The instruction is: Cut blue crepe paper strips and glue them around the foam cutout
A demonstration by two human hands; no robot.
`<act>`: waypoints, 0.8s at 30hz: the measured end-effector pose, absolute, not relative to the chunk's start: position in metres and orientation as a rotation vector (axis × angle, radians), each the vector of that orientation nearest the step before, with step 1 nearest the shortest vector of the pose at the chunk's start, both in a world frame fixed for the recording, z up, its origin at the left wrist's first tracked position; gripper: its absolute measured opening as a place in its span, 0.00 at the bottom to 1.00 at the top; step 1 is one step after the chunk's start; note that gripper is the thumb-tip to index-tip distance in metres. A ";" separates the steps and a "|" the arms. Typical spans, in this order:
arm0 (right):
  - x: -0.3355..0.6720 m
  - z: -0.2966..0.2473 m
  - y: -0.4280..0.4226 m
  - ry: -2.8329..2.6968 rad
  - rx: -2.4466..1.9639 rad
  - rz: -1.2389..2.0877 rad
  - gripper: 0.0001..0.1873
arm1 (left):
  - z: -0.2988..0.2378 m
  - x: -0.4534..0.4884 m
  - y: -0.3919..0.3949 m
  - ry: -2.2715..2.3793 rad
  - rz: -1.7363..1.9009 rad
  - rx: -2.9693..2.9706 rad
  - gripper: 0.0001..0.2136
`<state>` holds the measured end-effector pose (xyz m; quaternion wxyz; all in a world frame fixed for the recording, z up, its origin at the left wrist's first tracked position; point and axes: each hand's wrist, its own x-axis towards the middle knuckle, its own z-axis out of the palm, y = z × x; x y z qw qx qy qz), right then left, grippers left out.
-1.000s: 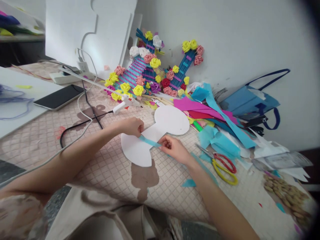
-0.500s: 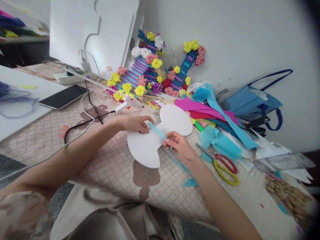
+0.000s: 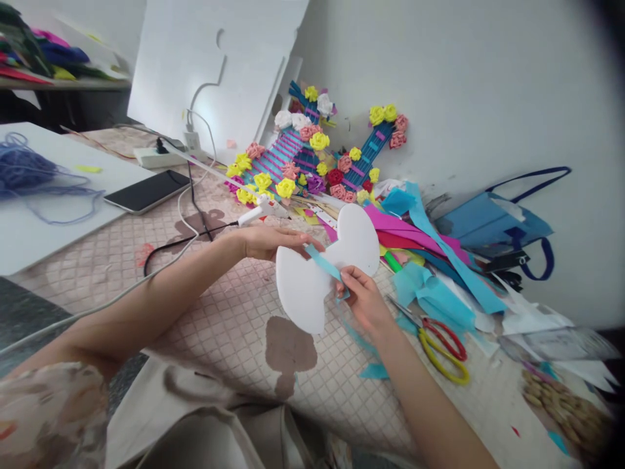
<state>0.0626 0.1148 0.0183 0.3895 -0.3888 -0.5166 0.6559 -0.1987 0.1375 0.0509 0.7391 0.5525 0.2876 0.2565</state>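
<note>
A white butterfly-shaped board cutout (image 3: pixel 303 286) is tilted up off the table in front of me. Across its narrow waist lies a light blue paper strip (image 3: pixel 322 262). My left hand (image 3: pixel 280 243) grips the cutout at the waist's far edge, by the strip's upper end; some of its fingertips are hidden behind the board. At the lower end, my right hand (image 3: pixel 364 296) pinches the strip between thumb and fingers, close against the board's near edge. Beyond my left hand lies a white glue gun (image 3: pixel 263 208) with a black cord.
Red-and-yellow-handled scissors (image 3: pixel 442 352) and blue paper scraps (image 3: pixel 434 296) lie right of my right hand. Flower-covered decorations (image 3: pixel 293 153) lean at the back. A phone (image 3: pixel 147 191), cables and purple yarn (image 3: pixel 29 163) are left. A blue bag (image 3: pixel 493 218) stands far right.
The cutout has been lifted and tilted from lying flat on the table. My left hand has shifted from its top face to the waist edge, and the strip's lower end is drawn closer against the board.
</note>
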 end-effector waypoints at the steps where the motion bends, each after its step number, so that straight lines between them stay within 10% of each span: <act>1: 0.062 0.018 0.115 -1.291 -0.976 1.676 0.12 | 0.050 -0.200 0.138 0.611 0.573 1.202 0.22; 12: 0.063 0.018 0.118 -1.130 -0.853 1.717 0.11 | 0.061 -0.210 0.130 0.255 0.632 1.354 0.37; 24: 0.063 0.022 0.116 -1.055 -0.817 1.700 0.11 | 0.070 -0.203 0.127 0.367 0.739 1.682 0.21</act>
